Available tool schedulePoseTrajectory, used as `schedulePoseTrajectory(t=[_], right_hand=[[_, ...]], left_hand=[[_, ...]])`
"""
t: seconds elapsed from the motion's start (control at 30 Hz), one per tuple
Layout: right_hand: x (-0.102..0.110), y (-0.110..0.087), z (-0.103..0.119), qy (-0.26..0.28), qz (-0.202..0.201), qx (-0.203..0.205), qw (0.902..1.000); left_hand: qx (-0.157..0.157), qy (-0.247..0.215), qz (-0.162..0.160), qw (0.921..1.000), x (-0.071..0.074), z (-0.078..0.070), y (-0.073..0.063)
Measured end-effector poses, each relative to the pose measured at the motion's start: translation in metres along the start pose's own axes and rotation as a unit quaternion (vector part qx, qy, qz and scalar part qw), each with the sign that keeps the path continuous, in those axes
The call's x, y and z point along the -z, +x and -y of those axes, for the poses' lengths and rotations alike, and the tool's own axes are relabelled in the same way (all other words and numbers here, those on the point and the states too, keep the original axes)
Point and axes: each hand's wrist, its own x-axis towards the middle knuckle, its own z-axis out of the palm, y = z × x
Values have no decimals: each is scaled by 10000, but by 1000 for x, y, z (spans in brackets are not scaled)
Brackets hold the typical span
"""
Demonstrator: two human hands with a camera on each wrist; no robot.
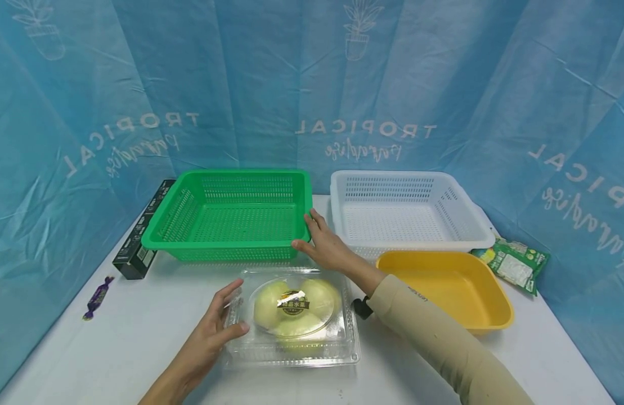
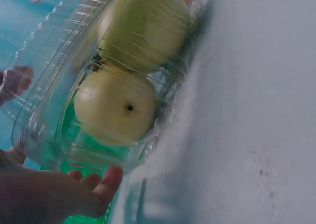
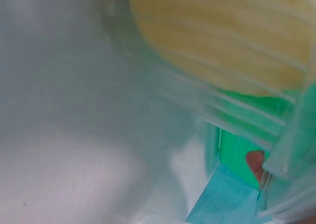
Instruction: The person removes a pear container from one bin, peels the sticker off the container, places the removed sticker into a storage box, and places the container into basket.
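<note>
A clear plastic box (image 1: 349, 332) holds several pale yellow-green round fruits (image 1: 271, 304) and carries a dark and gold label (image 1: 293, 302) on its lid. It lies flat on the white table. At its left edge is my left hand (image 1: 205, 334), thumb over the lid and fingers spread along the side. My right hand (image 1: 329, 244) reaches past the box to the green basket (image 1: 225, 246). Its fingers lie extended at the right rim, with the thumb by the front corner. The right wrist view is blurred, showing a fingertip (image 3: 255, 163) against green.
Right of the green basket stands a white basket (image 1: 408, 246), with a yellow basin (image 1: 443, 281) in front of it. A green snack packet (image 1: 519, 264) lies at the far right. On the left are a long black box (image 1: 139, 247) and a purple wrapped candy (image 1: 97, 298).
</note>
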Motion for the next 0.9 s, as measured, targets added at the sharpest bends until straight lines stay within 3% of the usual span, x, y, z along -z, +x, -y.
schedulePoseTrajectory(t=[0.17,0.4,0.9], right_hand=[[0,-1,0,-4,-29,25,10000],[0,0,-1,-47,-44,69,10000],[1,-2,-3,119,53,84,9999]], left_hand=[[-29,44,-53,10000,-4,3,6],[157,146,-214,9995,-5,8,10],[185,23,-325,9993,-7,12,10]])
